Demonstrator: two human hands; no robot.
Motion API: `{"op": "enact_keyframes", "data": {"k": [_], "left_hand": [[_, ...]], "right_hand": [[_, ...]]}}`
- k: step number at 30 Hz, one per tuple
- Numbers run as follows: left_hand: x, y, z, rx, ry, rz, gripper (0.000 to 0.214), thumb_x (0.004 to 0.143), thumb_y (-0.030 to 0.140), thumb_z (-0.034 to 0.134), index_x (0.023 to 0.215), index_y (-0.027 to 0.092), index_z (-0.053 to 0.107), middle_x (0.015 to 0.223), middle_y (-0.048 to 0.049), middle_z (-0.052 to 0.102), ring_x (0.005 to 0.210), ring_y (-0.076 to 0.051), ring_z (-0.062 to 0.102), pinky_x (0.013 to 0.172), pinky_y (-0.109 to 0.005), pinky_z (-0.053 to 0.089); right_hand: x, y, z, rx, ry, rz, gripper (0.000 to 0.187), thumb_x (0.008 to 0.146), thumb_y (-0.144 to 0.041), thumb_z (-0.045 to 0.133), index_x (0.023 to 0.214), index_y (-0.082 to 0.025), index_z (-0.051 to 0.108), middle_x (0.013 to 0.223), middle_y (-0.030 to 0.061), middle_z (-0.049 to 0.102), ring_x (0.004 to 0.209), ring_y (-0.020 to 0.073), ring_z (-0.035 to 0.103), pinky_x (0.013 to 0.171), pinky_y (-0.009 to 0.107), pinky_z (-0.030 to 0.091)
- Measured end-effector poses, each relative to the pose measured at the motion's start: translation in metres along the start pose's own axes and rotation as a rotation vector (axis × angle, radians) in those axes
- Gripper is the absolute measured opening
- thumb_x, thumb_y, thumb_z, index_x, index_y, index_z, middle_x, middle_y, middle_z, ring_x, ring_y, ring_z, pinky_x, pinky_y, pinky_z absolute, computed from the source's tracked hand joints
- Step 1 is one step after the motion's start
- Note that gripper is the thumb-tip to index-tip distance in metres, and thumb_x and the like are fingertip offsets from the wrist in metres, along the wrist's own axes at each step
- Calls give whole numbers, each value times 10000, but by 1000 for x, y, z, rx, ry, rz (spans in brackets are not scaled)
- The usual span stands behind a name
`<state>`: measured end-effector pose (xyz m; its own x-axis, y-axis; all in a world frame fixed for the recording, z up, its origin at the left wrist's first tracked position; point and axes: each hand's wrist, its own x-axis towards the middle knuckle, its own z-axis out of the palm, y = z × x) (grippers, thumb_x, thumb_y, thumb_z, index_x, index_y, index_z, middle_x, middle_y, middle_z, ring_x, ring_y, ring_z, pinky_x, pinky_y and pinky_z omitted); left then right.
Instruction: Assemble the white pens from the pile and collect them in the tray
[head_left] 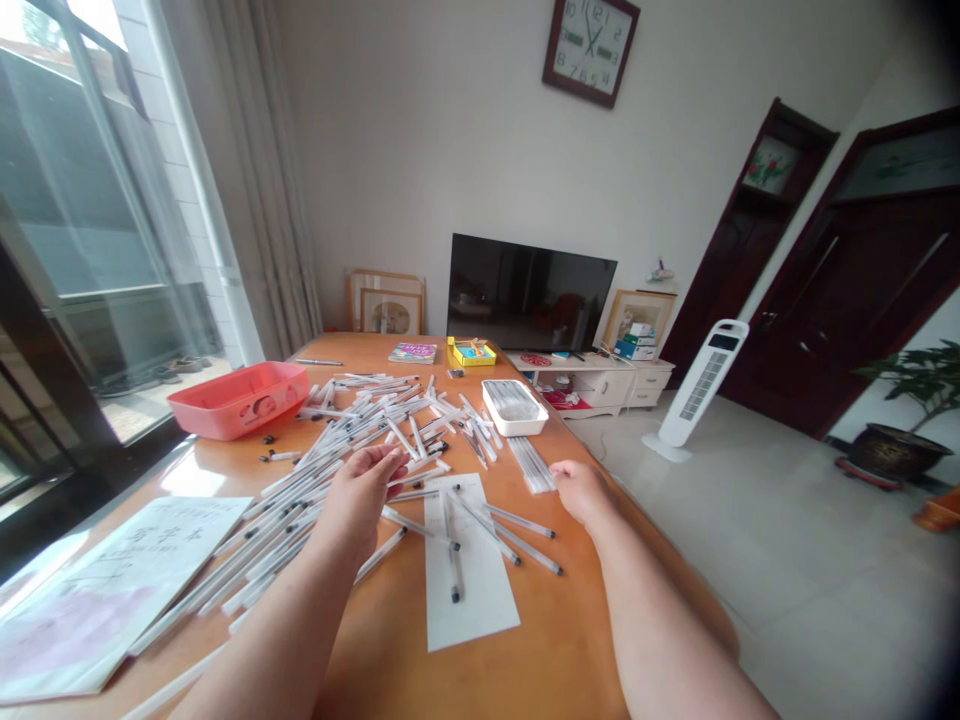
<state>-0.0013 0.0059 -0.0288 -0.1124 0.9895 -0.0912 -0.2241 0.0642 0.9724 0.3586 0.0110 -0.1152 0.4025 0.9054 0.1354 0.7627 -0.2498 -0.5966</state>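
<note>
My left hand (364, 490) is over the right side of a large loose pile of pens and clear pen barrels (337, 440). Its thumb and fingers are pinched together; whatever lies between them is too small to tell. At the right table edge my right hand (581, 488) is closed, fingertips against the side of a neat row of clear barrels (531, 465). Whether it grips one is hidden. Between the hands, several pens with black ends (514, 535) lie across and beside a white paper sheet (472, 610). Beyond the row stands a white tray (531, 428) holding clear barrels.
A red plastic basket (225, 410) stands on the left of the wooden table (382, 650), with small black caps (268, 440) near it. A writing booklet (112, 590) lies front left. At the far end are a colourful booklet (412, 353) and a yellow box (480, 358).
</note>
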Motion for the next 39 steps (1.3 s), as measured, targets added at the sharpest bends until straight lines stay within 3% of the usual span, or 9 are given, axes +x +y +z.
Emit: {"op": "enact_keyframes", "data": {"k": [10,14,28,39], "left_hand": [[-1,1,1,12,10,2,489,624,469,847,954,170,645,960,-78,701,856,-178,634,758,-302,461],[-1,1,1,15,15,-1,486,621,471,850,949,175,649,947,-67,707,842,-165,640,741,-284,463],[-2,2,1,4,31,4,485,602,460,863,931,170,656,943,-68,708,843,-172,644,754,-298,475],[6,5,-9,-49,116,15,423,609,401,832,917,173,654,882,-68,720,769,-156,658,710,-285,480]], "right_hand": [[-1,-2,-2,4,26,25,262,870,-297,554,1049,-273,745,1031,39,757,898,188,683,763,256,489],[-3,-5,-5,-8,20,33,229,867,-293,562,1002,-275,747,958,36,759,847,190,676,731,265,479],[-3,-6,-5,18,-18,25,245,860,-302,565,991,-276,771,979,36,771,879,203,692,771,269,488],[-7,0,-4,72,63,48,288,875,-369,526,1045,-309,750,1026,46,766,954,235,691,829,312,505]]}}
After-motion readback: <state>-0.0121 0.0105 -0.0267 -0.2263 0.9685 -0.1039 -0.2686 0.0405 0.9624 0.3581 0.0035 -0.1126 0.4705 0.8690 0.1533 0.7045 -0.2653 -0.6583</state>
